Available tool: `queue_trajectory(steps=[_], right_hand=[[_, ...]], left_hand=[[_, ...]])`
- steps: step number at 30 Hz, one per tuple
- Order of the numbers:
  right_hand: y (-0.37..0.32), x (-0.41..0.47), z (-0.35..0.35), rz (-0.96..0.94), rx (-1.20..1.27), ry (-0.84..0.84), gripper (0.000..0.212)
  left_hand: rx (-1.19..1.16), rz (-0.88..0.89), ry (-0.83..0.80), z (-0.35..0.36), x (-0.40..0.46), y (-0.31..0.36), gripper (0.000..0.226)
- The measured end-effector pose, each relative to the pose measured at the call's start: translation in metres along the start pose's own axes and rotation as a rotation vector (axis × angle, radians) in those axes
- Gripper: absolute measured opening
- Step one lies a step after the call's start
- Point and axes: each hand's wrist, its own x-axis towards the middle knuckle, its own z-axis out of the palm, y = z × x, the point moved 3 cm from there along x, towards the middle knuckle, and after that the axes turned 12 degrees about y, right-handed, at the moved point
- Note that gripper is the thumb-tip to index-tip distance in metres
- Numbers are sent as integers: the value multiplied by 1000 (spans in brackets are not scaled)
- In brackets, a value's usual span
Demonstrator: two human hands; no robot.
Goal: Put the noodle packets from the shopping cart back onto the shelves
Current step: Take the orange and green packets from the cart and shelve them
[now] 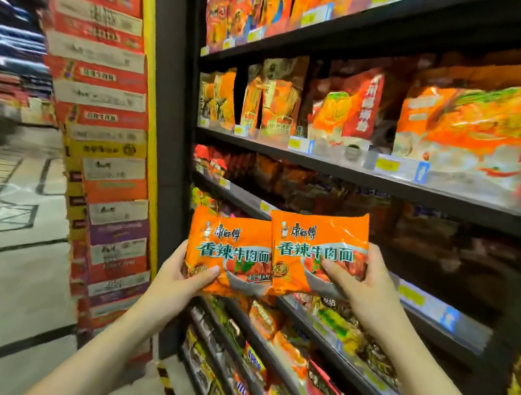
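1. I stood in a shop aisle facing dark shelves (366,172) packed with instant noodles, with both arms stretched out in front of me.
2. My left hand (178,280) gripped an orange noodle packet (228,251) by its lower left corner, thumb across the front and fingers curled behind.
3. My right hand (362,286) gripped a second orange noodle packet (314,253) of the same kind by its lower right side, thumb pressed on the front.
4. The two packets were held upright, side by side, the right one slightly overlapping the edge of the left one, in front of the middle shelves.
5. The shopping cart was not in view.
6. To my left stood a tall stack of cardboard cartons (99,137) beside a yellow-edged pillar, with the tiled floor (6,284) beyond.
7. I judged that I was carrying the packets to the shelf: both were in hand, neither yet put down.
8. Similar orange bags (469,128) filled the shelf above, though blur kept me from telling whether they matched.
9. The next move would call for finding the matching row, then raising each packet and sliding it in upright among its neighbours without knocking them over.
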Motion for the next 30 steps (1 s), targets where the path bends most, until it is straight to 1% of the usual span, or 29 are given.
queue_trajectory(steps=[3, 8, 11, 16, 18, 24, 30], right_hand=[[14, 31, 24, -4, -1, -11, 47], [31, 75, 70, -6, -26, -16, 46], [35, 98, 102, -9, -36, -30, 45], [42, 133, 163, -14, -58, 14, 40], [44, 148, 189, -11, -69, 42, 37], [42, 188, 260, 3, -113, 118, 43], [51, 217, 293, 33, -161, 202, 44]], left_hand=[[-6, -4, 25, -2, 28, -10, 48], [-6, -8, 54, -14, 78, -29, 51], [-29, -19, 42, -22, 115, -43, 48], [-44, -9, 14, -40, 192, -63, 42], [-47, -12, -13, -51, 228, -69, 42], [-59, -23, -125, -79, 335, -86, 47], [-83, -38, -239, -74, 415, -103, 48]])
